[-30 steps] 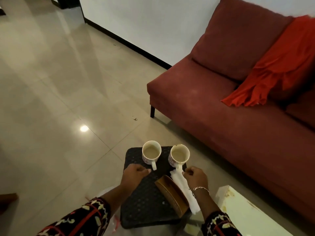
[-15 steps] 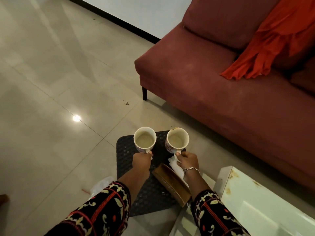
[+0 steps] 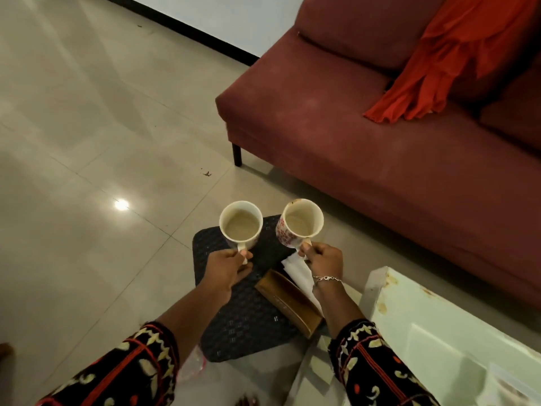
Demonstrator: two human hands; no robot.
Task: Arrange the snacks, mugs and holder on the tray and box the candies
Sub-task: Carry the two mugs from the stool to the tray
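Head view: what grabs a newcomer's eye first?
Two cream mugs of pale drink, the left mug gripped by its handle in the left hand and the right mug likewise in the right hand, both above the dark woven tray. Next, the orange-red cloth draped over the maroon sofa, upper right.

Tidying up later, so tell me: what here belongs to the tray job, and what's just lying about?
Job: left mug, right mug, tray, holder, napkins.
Lying about: sofa, orange cloth, white table, plastic bag.
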